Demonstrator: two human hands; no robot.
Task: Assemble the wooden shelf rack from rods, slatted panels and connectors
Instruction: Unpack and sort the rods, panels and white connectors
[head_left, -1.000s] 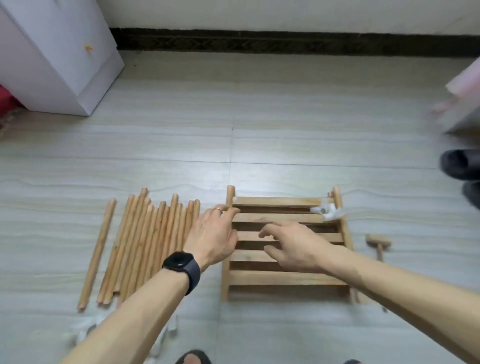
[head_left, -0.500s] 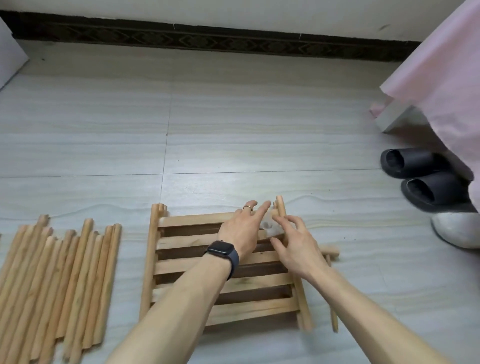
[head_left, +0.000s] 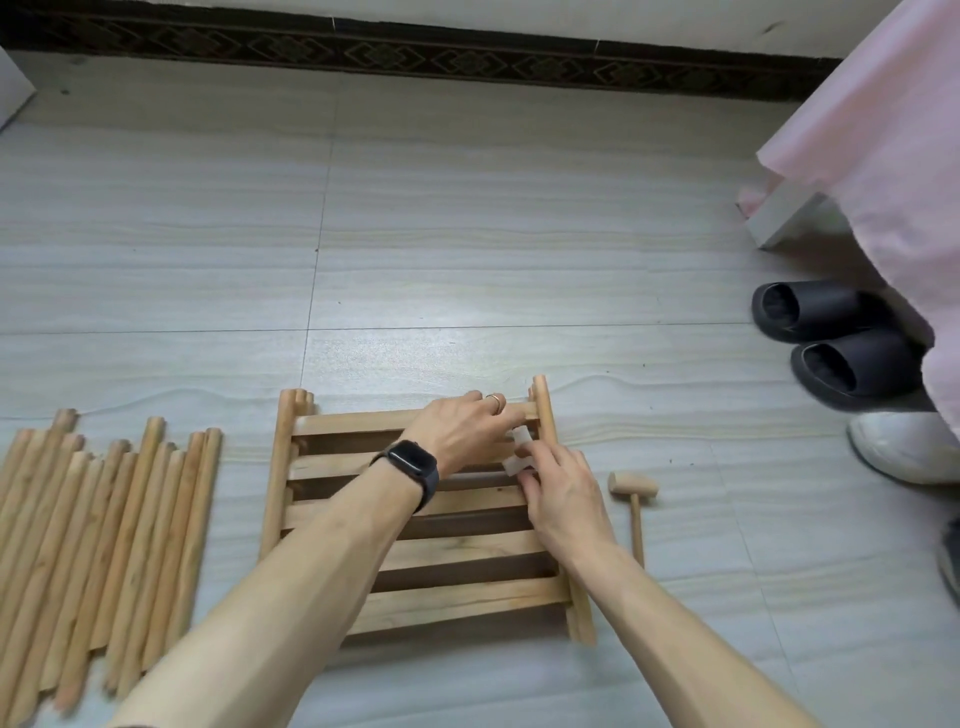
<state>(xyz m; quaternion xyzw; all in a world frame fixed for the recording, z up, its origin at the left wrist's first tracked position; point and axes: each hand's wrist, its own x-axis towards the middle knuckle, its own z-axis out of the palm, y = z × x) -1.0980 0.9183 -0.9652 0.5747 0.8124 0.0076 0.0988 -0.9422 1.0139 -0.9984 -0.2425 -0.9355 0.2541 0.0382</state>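
Observation:
A stack of slatted wooden panels (head_left: 332, 470) lies flat on the floor in front of me. Near its far right corner sits a small white plastic connector (head_left: 517, 457). My left hand (head_left: 462, 431), with a ring and a black watch, reaches across the top slats and touches the connector with its fingertips. My right hand (head_left: 563, 493) comes in from the right and pinches the same connector with thumb and fingers. Several loose wooden rods (head_left: 104, 545) lie side by side to the left of the panels.
A small wooden mallet (head_left: 634, 501) lies on the floor just right of the panels. Two black slippers (head_left: 831, 338) and a white shoe (head_left: 904, 447) stand at the right, under a pink cloth (head_left: 893, 124). Grey floor tiles stretch toward the back wall.
The view swung right, so the rods slid to the left edge. Both hands travelled from the panel's left side to its far right corner and closed in on the white connector.

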